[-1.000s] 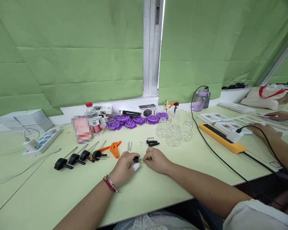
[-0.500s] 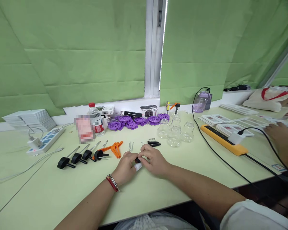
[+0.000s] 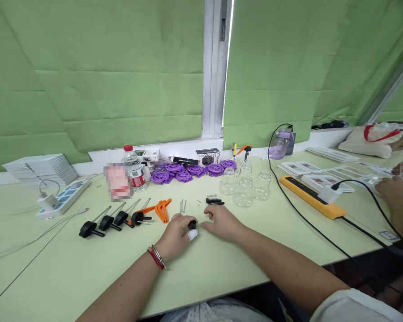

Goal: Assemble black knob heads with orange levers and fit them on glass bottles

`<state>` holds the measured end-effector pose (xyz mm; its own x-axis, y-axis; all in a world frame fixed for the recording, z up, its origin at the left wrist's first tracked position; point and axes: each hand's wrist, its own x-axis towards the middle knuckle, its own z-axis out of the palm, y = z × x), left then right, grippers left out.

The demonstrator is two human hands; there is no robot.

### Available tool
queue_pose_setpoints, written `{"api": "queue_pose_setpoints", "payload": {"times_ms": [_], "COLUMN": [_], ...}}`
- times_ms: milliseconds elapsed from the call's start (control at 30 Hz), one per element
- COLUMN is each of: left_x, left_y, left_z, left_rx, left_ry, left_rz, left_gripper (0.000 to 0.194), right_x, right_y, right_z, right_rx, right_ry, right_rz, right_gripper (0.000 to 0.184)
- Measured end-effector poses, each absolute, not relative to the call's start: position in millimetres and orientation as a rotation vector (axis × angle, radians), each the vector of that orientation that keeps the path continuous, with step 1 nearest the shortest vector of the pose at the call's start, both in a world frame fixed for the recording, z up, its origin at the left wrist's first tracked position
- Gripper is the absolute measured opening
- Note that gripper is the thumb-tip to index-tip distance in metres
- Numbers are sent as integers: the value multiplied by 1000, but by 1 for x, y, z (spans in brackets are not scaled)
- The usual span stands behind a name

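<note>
My left hand [image 3: 177, 232], with white tape round one finger, is closed on a small black plastic part [image 3: 192, 225] held just above the table. Most of that part is covered by the fingers. Slightly to its right is my right hand [image 3: 224, 222], thumb and forefinger apart, and nothing shows between them. Beyond the right hand lie black rods [image 3: 215, 202] and a coil spring [image 3: 212, 197]. Metal pins [image 3: 183, 205] and tiny bits [image 3: 199, 202] rest past my left hand. Orange levers [image 3: 161, 210] and several black caps with metal rods [image 3: 87, 229] lie further left.
Purple plastic parts [image 3: 184, 172] are heaped near the wall beside a water bottle [image 3: 137, 174]. Clear jars [image 3: 243, 197] stand right of them. A black cable [image 3: 298, 220] runs near an orange power strip [image 3: 312, 199]. Another person's hands [image 3: 394, 190] work at the far right.
My right hand came to the black part in my left hand, then drew back to the right with its fingers apart. The left hand keeps its hold. The other person's hands shifted right.
</note>
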<state>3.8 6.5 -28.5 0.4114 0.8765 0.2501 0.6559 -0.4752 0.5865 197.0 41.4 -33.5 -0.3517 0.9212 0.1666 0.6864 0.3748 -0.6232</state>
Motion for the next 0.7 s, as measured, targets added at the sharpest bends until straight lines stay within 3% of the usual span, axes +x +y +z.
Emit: {"api": "queue_pose_setpoints", "payload": {"times_ms": [67,233,467,700], "left_x": [4,3,4,4], "left_y": [6,7,7,7], "left_z": [-29,-29,-29,-30], "left_rx": [2263,2270,2290,2304], "left_ry": [1321,1313,1277,1251], "left_rz": [751,738,779,804], "left_gripper": [8,7,6,5], "right_x": [201,197,179,175], "right_y": [43,40,29,24], "right_z": [-37,-37,-28,-29], "right_rx": [-1446,-1301,-793,-698], "right_ry": [-2229,-2327,-1911,-1955], "right_rz": [685,671,672,556], "right_gripper": [37,14,18,16]}}
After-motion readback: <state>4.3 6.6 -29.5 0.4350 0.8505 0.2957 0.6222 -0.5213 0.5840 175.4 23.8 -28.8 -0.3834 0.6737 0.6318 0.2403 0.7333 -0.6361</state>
